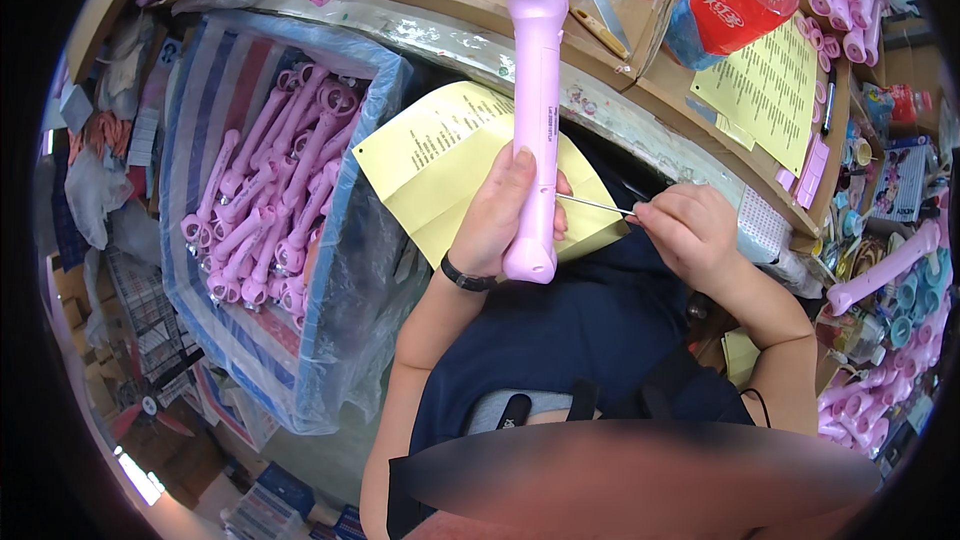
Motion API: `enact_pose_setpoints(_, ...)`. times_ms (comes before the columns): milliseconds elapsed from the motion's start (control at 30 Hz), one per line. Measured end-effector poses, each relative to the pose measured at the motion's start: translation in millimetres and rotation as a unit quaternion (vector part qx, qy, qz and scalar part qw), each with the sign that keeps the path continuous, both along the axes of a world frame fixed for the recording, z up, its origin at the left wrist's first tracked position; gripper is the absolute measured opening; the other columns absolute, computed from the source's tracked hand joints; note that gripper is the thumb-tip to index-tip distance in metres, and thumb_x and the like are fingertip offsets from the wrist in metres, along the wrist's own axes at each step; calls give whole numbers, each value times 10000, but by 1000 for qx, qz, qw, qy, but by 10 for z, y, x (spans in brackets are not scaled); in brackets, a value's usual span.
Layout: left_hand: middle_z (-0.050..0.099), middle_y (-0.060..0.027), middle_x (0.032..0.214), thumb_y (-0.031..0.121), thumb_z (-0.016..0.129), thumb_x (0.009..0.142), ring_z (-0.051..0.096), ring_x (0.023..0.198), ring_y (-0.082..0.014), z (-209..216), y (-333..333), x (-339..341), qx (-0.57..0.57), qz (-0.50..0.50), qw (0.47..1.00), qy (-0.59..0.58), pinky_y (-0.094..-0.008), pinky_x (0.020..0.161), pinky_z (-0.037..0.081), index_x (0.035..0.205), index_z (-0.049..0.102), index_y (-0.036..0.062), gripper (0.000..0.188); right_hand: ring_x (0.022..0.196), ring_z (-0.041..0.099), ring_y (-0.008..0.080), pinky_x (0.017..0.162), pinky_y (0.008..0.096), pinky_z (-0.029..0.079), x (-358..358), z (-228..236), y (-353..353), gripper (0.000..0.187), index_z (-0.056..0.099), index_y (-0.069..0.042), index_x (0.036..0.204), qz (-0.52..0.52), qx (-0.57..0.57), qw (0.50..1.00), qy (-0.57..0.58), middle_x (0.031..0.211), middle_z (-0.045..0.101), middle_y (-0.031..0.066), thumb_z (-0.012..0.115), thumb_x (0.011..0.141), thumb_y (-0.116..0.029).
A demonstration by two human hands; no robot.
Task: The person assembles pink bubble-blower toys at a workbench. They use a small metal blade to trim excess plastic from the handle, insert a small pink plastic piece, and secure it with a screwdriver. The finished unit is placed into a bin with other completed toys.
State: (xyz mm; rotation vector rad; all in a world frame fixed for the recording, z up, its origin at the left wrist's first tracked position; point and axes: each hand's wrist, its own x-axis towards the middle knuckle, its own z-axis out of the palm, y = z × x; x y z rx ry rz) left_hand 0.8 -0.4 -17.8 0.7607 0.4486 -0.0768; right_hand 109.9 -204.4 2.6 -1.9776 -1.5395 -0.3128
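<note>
Pink wand (540,60): gripped round its handle by left hand (497,205)
Right hand (690,232): pinches thin metal rod (597,204), tip at handle
Rod work: probably screwing; next needs steady alignment

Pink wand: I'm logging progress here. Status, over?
Left hand gripping pink wand. Right hand holding thin metal rod, tip at wand's side. Yellow sheet behind wand, not obstructing.

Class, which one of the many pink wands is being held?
The wand at the picture's centre: the left hand grips it, while the other wands touch neither hand.
</note>
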Motion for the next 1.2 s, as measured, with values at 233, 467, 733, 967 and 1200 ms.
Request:
enact_pose_setpoints(233,589,-108,892,325,467,971,641,749,-177,16,-9,23,-5,17,1000,17,-298,671,556,1151,394,30,353,613,577,252,532,333,469,-216,4,-74,161,619,-73,918,-94,-139,943,289,763,541,83,634,847,-217)
enact_pose_setpoints(467,609,-114,911,289,509,949,663,797,-217,-22,18,77,18,-4,1000,7,-345,715,570,1121,450,-3,344,630,615,278,533,345,477,-479,-167,-163,157,605,-50,903,-72,-129,905,398,746,614,105,571,891,-203)
enact_pose_setpoints(733,597,-105,917,213,534,940,654,723,-192,-27,-239,182,7,67,998,22,-305,625,556,1126,429,41,275,627,613,294,559,353,464,-611,-190,-120,228,559,-47,879,-91,-172,807,558,675,593,117,460,961,-235)
enact_pose_setpoints(967,609,-137,1001,252,528,936,655,774,-199,-12,-307,233,-11,54,998,18,-311,691,555,1232,407,8,403,550,424,68,512,213,357,-684,-348,-30,311,466,-72,880,12,-66,591,804,675,514,11,319,1017,-310)
enact_pose_setpoints(1200,597,-109,961,325,488,949,643,775,-193,50,-69,218,-100,55,993,25,-320,716,559,1285,392,2,475,556,482,73,514,222,385,-215,-41,-27,332,492,-70,743,34,-220,786,577,623,523,-5,479,964,-318)
